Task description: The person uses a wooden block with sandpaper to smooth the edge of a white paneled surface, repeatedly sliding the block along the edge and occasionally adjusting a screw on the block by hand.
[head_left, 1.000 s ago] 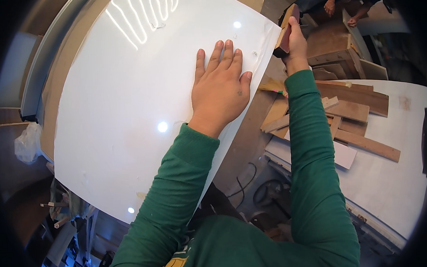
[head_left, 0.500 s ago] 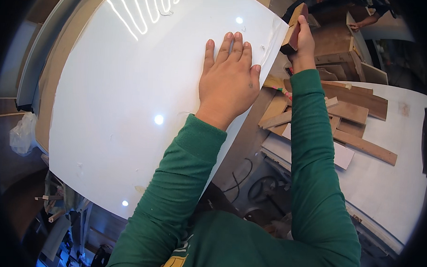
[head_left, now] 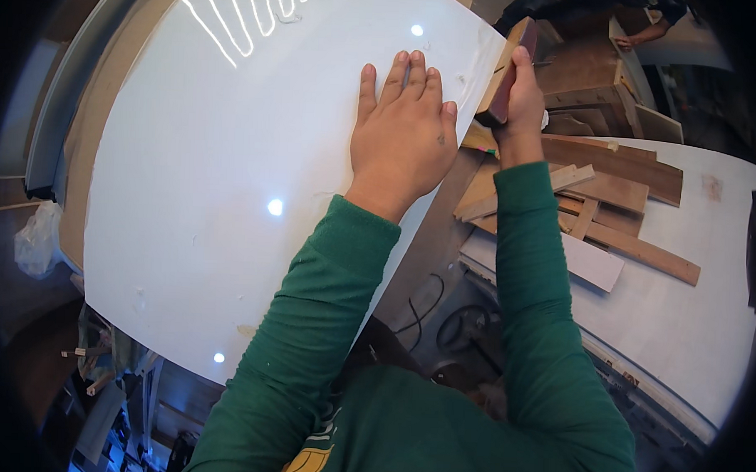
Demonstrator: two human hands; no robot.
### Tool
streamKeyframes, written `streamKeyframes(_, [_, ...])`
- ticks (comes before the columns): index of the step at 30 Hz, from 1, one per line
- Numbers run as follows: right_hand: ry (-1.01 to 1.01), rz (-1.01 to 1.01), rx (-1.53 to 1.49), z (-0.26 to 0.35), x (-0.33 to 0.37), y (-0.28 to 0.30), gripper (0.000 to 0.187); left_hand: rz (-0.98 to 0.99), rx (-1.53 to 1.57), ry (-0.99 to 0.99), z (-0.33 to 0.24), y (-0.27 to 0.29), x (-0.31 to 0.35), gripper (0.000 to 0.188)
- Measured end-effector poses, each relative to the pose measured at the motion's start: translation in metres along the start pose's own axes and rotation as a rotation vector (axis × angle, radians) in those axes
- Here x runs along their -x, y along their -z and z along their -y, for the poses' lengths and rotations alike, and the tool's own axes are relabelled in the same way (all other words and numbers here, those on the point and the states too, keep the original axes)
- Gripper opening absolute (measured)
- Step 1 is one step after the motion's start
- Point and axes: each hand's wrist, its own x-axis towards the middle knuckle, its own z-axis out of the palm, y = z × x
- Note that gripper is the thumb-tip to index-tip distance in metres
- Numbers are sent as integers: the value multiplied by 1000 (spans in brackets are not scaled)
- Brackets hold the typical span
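Observation:
A large glossy white panel [head_left: 206, 147] spreads before me, with lamp reflections on its surface. My left hand [head_left: 402, 141] lies flat on it near the right edge, fingers stretched out. In my right hand [head_left: 522, 104] is a sanding block [head_left: 502, 74], a wooden block with dark red sandpaper around it. The fingers wrap its outer side, and the thumb points up along it. The block stands on edge against the panel's right edge. A whitish strip [head_left: 482, 56] runs along that edge beside the block.
On the right, a white-topped table [head_left: 682, 346] carries several wooden offcuts [head_left: 644, 254]. A co-worker's hand [head_left: 643, 35] rests on a brown wooden cabinet [head_left: 583, 77] at the far right. A clear plastic bag [head_left: 38, 239] hangs at left. Black cable [head_left: 421, 308] lies below the panel.
My right hand has brought the sanding block slightly nearer and to the left along the panel's edge. The left hand stays flat in nearly the same place.

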Motion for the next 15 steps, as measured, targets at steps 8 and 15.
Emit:
streamKeyframes(8, [31, 42, 5, -13, 58, 2, 54, 58, 70, 23, -3, 2, -4, 54])
streamKeyframes(15, [-26, 17, 324, -34, 201, 1, 47, 5, 121, 30, 5, 2, 0, 50])
